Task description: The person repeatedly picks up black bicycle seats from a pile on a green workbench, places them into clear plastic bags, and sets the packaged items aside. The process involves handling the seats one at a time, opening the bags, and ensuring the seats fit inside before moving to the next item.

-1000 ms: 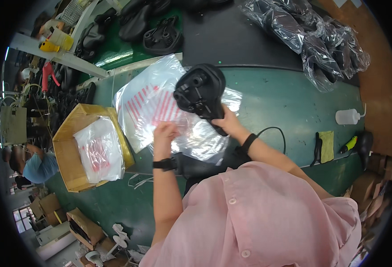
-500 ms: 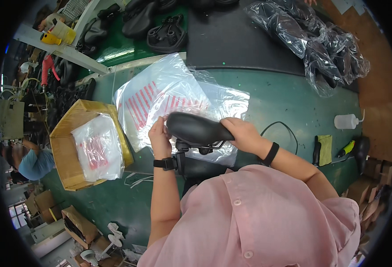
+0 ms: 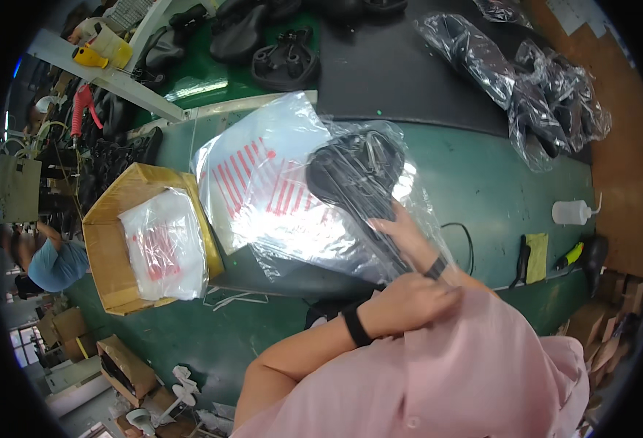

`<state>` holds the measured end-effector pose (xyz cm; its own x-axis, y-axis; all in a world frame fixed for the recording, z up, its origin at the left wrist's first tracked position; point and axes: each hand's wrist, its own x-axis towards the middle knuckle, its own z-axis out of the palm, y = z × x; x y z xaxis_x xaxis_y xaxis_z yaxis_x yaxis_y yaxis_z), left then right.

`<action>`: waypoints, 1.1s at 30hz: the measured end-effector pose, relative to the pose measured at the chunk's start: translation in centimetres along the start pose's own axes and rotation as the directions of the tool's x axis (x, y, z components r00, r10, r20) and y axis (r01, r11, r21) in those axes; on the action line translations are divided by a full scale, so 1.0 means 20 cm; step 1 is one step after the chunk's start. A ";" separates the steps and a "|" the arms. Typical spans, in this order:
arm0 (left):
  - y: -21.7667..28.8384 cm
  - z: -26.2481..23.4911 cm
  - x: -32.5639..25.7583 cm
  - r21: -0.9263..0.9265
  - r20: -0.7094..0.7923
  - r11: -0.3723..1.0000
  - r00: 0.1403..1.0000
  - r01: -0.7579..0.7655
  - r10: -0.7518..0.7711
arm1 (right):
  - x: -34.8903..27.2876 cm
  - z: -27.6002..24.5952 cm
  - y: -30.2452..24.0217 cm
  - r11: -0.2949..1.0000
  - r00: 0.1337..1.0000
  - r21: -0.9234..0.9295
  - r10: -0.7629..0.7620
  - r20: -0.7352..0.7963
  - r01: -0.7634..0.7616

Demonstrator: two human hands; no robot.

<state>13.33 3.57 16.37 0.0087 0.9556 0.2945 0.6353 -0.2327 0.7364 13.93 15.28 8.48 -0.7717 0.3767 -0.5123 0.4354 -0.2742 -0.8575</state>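
Note:
A black bicycle saddle (image 3: 323,175) lies underside up within a clear plastic bag (image 3: 425,212), its metal rails showing through the film. My right hand (image 3: 403,232) closes round the narrow nose of the saddle; whether its fingers are inside or outside the film I cannot tell. Close to my body, my left hand (image 3: 415,301) is closed at the near end of the bag, crossing in front of my right wrist. Beneath the saddle, flat plastic bags with red printed stripes (image 3: 243,175) are spread on the green table (image 3: 475,164).
A cardboard box (image 3: 106,252) holding folded plastic bags stands to the left. Bagged saddles (image 3: 475,62) lie at the far right, and bare black saddles (image 3: 285,62) at the far side. A white squeeze bottle (image 3: 571,212) stands at the right. Another person (image 3: 57,264) is at far left.
The saddle has been turned underside up and is now inside a clear bag. My left hand has left the saddle's wide end and come across toward my body, to the bag's near end.

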 end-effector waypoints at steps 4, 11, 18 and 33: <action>-0.17 -0.13 -0.03 -0.315 -0.132 0.938 0.972 0.144 -0.194 | 0.15 -0.29 -0.10 0.985 0.990 0.142 -0.081 -0.119 0.098; -0.67 -0.07 -0.63 -0.181 -0.372 0.734 0.646 0.654 -0.667 | 0.90 -0.72 -0.69 0.366 0.663 0.576 -0.179 -0.727 0.731; -0.82 -0.05 -0.71 -0.229 -0.394 0.685 0.577 0.692 -0.715 | 2.08 0.23 -0.67 0.701 0.834 -0.599 -0.543 -0.096 0.387; -0.87 0.04 -0.82 -0.254 -0.447 0.725 0.587 0.641 -0.675 | 1.31 -0.64 -0.17 0.807 0.828 -0.426 -0.524 -0.199 0.409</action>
<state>2.78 -7.99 -1.81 -0.7688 0.6373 -0.0523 0.2700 0.3977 0.8769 -1.89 37.44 -2.65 -0.7747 0.6321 0.0160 0.2332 0.3092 -0.9220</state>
